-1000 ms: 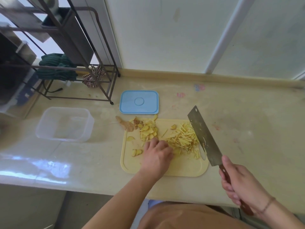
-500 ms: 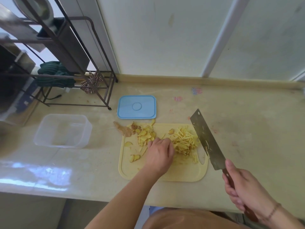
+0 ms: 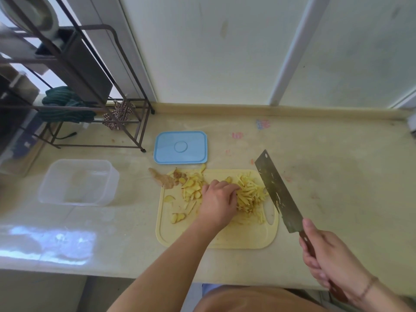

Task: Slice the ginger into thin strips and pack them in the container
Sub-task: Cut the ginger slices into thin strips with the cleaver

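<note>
A pile of thin ginger strips [image 3: 249,193] lies on the right half of the yellow cutting board [image 3: 238,239]. Flat ginger slices [image 3: 191,185] sit on its left half. My left hand [image 3: 217,200] rests on the board with its fingers curled into the left edge of the strip pile. My right hand [image 3: 331,260] grips the wooden handle of a cleaver [image 3: 278,192], whose blade hovers just right of the strips. The clear plastic container [image 3: 77,182] stands empty at the left. Its blue lid [image 3: 180,147] lies behind the board.
Ginger peel [image 3: 163,180] lies on the counter off the board's back left corner. A dark metal rack [image 3: 90,86] with cloths stands at the back left. The wall runs along the counter's far edge.
My left hand has slid right across the board into the strip pile, bunching the strips toward the cleaver. The cleaver has stayed at the pile's right side.
</note>
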`<state>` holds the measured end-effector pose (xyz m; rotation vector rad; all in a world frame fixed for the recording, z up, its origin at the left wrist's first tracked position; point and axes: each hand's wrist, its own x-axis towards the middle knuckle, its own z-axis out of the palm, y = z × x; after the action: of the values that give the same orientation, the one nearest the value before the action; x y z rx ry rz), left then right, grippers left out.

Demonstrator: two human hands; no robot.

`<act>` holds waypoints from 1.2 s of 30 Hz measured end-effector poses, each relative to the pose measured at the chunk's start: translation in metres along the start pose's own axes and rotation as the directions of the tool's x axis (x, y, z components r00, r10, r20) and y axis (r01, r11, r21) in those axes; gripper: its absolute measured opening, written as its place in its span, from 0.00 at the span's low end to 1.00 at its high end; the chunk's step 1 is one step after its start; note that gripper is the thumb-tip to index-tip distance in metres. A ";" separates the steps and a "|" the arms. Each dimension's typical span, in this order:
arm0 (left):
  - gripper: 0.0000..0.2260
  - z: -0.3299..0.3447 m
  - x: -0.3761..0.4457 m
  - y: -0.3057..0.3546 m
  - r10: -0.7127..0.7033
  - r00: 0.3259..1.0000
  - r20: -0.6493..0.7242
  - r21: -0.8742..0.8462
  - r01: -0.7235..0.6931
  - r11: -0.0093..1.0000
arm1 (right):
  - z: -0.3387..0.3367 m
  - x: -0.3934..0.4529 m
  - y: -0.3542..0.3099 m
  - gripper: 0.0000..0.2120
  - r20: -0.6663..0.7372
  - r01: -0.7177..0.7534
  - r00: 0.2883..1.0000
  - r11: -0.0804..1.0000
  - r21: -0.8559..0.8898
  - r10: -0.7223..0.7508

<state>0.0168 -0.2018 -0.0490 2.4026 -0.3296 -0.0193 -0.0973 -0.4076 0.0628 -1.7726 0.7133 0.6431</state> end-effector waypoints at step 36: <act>0.17 -0.072 -0.007 -0.092 -0.161 0.987 -0.021 0.099 0.162 0.982 | 0.015 0.018 -0.008 0.38 0.021 0.038 0.999 0.998 -0.046 -0.037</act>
<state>0.0384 -0.0869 -0.0552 2.5225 -0.1311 -0.0629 -0.0812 -0.3939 0.0506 -1.8152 0.6545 0.6557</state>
